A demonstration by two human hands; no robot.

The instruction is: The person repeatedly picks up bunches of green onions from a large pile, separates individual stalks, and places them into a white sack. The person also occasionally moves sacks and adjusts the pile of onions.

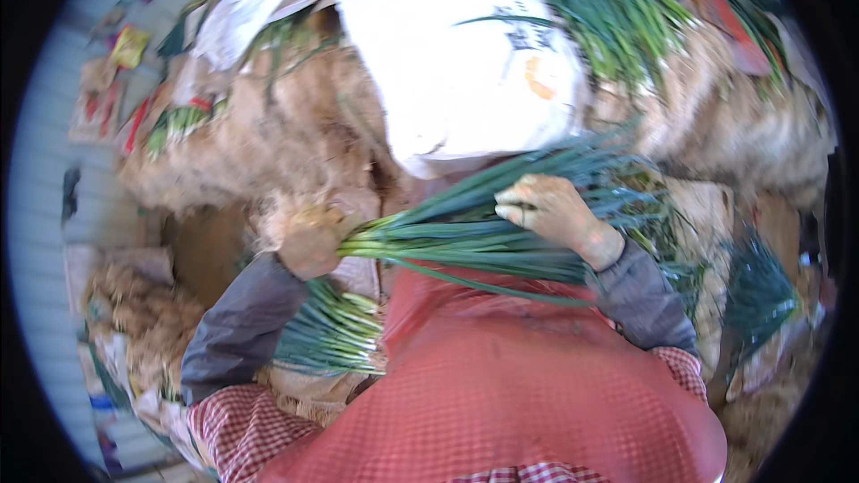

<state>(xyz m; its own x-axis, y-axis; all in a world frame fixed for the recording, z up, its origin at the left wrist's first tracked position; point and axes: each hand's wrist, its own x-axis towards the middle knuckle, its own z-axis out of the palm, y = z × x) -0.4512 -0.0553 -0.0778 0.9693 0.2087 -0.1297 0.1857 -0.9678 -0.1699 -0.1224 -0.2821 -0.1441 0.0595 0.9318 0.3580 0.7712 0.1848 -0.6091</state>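
A bunch of green onions (429,235) lies across my front, its rooty white ends to the left and its dark green leaves to the right. My left hand (312,241) is closed around the white ends, with pale roots sticking out beyond it. Over the upper side of the leaves rests my right hand (550,215), fingers bent and a small gap between thumb and fingertips; whether it grips any leaf cannot be told. Beneath the leaves is a red plastic apron (510,362). More green onions (335,332) lie below my left forearm.
Ahead stands a large white sack (470,67) bearing writing. Heaps of rooty onions (255,127) flank it, with a leafy bundle (604,20) at its upper right. Loose leaves (658,215) lie beyond my right hand. A dark green plastic bag (758,295) sits farther right.
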